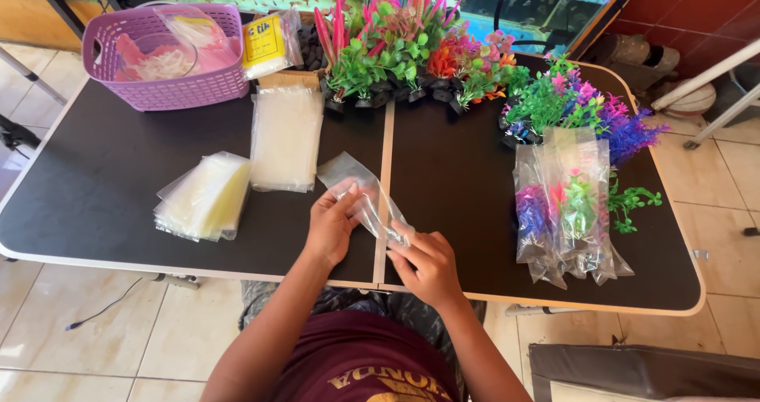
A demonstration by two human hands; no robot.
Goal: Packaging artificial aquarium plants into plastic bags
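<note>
In the head view, your left hand (331,224) and right hand (427,266) both pinched one empty clear bag (366,200) just below the middle of the frame, over the seam of the black table (103,188). The left fingers grasped its middle and the right fingertips gripped its lower end. The film looked thin and slippery, so I judged it could slide out of your pinch or stay stuck shut if you rubbed only one layer. The two stacks of flat bags (285,137) and (204,196) sat left of centre, near your left forearm, and a careless sweep could have fanned them across the top. The filled bags (564,208) lay at right near the table's edge and could have slipped off if nudged. The plastic plants (412,49) along the top, beside the purple basket (162,53), stood close together and might have tipped like dominoes
</note>
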